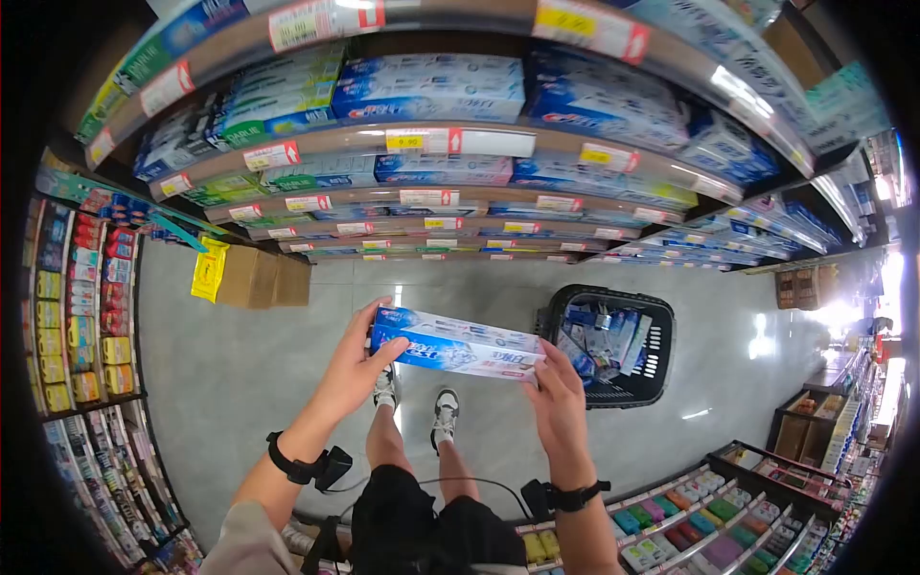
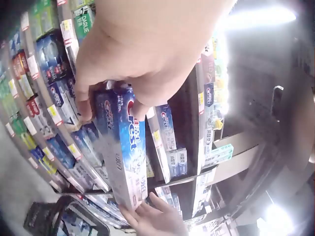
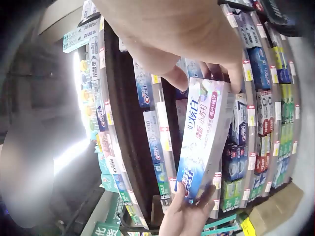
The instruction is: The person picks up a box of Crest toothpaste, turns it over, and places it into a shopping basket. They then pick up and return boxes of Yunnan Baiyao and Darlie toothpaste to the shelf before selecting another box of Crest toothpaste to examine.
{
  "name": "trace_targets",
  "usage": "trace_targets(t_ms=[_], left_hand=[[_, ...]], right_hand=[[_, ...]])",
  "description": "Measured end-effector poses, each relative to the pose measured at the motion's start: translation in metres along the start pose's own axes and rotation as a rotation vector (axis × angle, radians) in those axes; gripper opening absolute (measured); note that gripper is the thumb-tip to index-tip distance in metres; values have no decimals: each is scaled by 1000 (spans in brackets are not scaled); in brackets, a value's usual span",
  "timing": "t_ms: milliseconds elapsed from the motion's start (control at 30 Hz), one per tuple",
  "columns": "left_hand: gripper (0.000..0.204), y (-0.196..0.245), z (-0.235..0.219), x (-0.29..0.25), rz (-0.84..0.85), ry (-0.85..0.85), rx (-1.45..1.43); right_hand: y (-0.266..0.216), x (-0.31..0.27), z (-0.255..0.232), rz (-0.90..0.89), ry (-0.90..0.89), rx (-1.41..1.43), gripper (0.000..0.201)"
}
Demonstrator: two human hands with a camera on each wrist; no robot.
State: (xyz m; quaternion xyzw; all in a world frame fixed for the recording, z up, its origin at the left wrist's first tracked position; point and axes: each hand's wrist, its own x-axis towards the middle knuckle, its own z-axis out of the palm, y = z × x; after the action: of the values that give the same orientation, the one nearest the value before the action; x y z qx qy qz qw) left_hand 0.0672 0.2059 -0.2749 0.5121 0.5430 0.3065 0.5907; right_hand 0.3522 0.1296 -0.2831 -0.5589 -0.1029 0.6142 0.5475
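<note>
The left hand point(image 1: 356, 362) and right hand point(image 1: 560, 391) grip opposite ends of the box point(image 1: 455, 345) above the floor point(image 1: 249, 369); if either loosens, the box could tip and drop.

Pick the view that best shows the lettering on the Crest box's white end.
Right wrist: the lettering on the Crest box is largest and clearest there. The head view shows the box between the left hand and right hand, lettering small; left wrist shows the Crest logo well, but this lettering faint.
</note>
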Motion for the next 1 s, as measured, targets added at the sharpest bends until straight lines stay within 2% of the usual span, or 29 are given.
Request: trace_targets(t_ms=[67, 133, 267, 400, 533, 633, 767, 867, 967, 1000], left_hand=[[60, -5, -4, 20, 41, 25, 14], [65, -4, -8, 39, 76, 50, 16], [56, -15, -11, 81, 357, 214, -104], [52, -19, -18, 112, 392, 275, -76], [52, -12, -18, 145, 599, 323, -80], [53, -13, -24, 172, 633, 312, -21], [56, -15, -24, 190, 552, 382, 4], [58, -14, -22, 199, 620, 432, 1], [62, -14, -27, 216, 647, 388, 9], [64, -11, -28, 220, 603, 360, -9]], right_hand=[[1, 12, 16, -51, 43, -15, 43], [1, 29, 28, -157, -2, -54, 46], [-7, 63, 63, -335, -34, -122, 54], [-7, 99, 82, -497, -55, -180, 60], [-16, 133, 92, -648, -86, -300, 64], [-21, 157, 104, -690, -95, -296, 66], [-23, 180, 119, -725, -85, -344, 69], [-27, 190, 129, -792, -75, -413, 70], [-34, 205, 138, -802, -137, -339, 71], [-36, 215, 139, -843, -156, -336, 73]])
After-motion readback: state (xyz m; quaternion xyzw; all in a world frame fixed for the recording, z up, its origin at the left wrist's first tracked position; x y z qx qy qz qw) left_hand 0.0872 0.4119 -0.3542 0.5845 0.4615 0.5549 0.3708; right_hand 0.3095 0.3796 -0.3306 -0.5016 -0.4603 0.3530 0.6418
